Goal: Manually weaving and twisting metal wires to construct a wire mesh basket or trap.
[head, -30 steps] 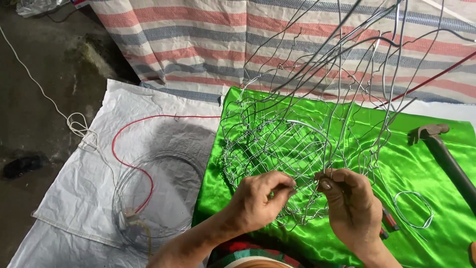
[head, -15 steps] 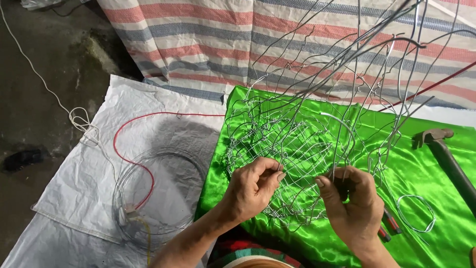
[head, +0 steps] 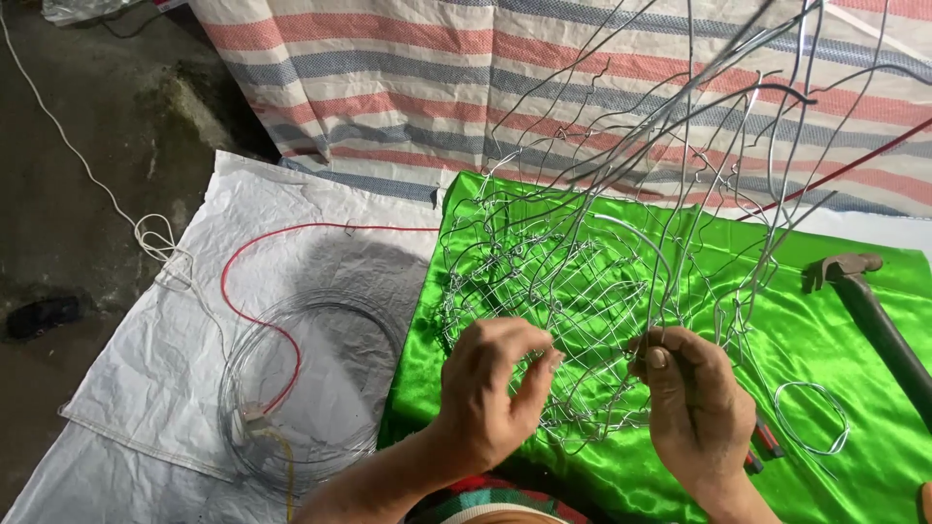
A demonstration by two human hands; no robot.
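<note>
Two hands work on a wire mesh [head: 573,291] that stands on a green cloth [head: 825,330]. The left hand [head: 490,393] is curled, with fingertips pinching strands at the near edge of the mesh. The right hand [head: 694,403] is closed, its thumb and fingers gripping a wire at the same edge, just right of the left hand. Long loose wire ends rise from the mesh toward a striped tarp [head: 437,87] behind the cloth. On the cloth's right part lie a small wire ring [head: 811,417] and, beyond it at the right edge, a hammer [head: 874,311]. Left of the cloth a white sack [head: 175,359] is spread on the ground, bearing a coil of clear wire [head: 301,388] and a red cord [head: 262,281]. A white string [head: 146,233] runs across dark ground at the sack's far left corner.
</note>
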